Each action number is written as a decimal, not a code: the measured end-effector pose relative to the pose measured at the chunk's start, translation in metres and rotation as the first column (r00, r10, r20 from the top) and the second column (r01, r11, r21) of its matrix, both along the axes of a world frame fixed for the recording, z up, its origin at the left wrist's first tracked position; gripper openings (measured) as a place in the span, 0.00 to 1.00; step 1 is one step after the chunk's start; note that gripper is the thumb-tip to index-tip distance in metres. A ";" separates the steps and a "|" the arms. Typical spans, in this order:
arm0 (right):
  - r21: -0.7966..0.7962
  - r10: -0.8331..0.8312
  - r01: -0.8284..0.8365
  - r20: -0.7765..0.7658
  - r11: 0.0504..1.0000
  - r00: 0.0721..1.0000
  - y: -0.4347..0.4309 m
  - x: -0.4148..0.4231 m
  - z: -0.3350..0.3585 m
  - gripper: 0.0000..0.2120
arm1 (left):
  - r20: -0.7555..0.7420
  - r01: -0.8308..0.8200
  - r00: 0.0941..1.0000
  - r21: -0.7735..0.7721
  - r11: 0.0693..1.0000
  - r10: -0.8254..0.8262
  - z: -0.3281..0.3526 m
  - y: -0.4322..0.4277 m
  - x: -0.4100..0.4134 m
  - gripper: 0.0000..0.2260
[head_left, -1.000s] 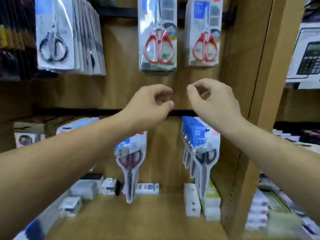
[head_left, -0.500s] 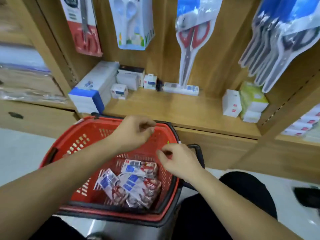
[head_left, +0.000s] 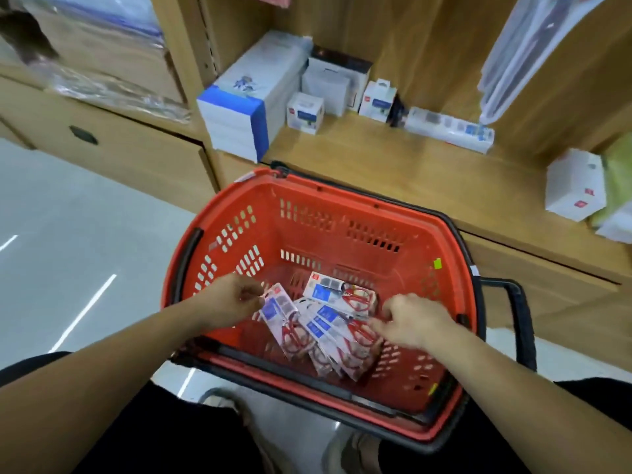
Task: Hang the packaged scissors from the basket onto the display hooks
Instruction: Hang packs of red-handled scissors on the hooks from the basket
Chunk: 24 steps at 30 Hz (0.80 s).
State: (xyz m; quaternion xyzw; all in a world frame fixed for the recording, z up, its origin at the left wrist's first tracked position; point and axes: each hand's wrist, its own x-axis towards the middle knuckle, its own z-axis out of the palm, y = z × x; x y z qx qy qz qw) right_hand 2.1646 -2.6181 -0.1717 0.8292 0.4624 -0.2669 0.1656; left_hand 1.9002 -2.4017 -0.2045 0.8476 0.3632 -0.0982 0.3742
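Head: scissors pkg (head_left: 285,321) diagonal, handles lower-right.

Both forearms reach down into the basket (head_left: 307,241). The left hand (head_left: 232,301), at the basket's left side, pinches a scissors pack (head_left: 278,313) by its top corner. The right hand (head_left: 413,319) hangs over the basket's right side with its fingers curled.

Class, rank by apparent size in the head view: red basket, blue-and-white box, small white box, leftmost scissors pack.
1. red basket
2. blue-and-white box
3. leftmost scissors pack and small white box: similar; the pack is nearer, so unranked.
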 end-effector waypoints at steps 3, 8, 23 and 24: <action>-0.065 -0.015 0.004 -0.175 0.998 0.984 0.034 0.006 -0.039 0.23 | -0.017 0.011 1.000 -0.031 0.999 -0.011 -0.014 0.003 0.016 0.11; -0.045 -0.164 0.158 -0.273 0.987 0.948 0.076 0.020 -0.113 0.32 | -0.051 -0.011 0.999 -0.053 0.999 0.008 -0.039 0.009 0.037 0.13; -0.031 -0.290 0.295 -0.303 0.955 0.908 0.076 0.036 -0.223 0.41 | -0.158 0.136 0.974 -0.149 0.979 -0.160 -0.078 0.024 0.081 0.12; -0.050 -0.309 0.310 -0.321 0.950 0.895 0.073 0.036 -0.224 0.43 | -0.178 0.145 0.969 -0.162 0.976 -0.174 -0.081 0.022 0.081 0.13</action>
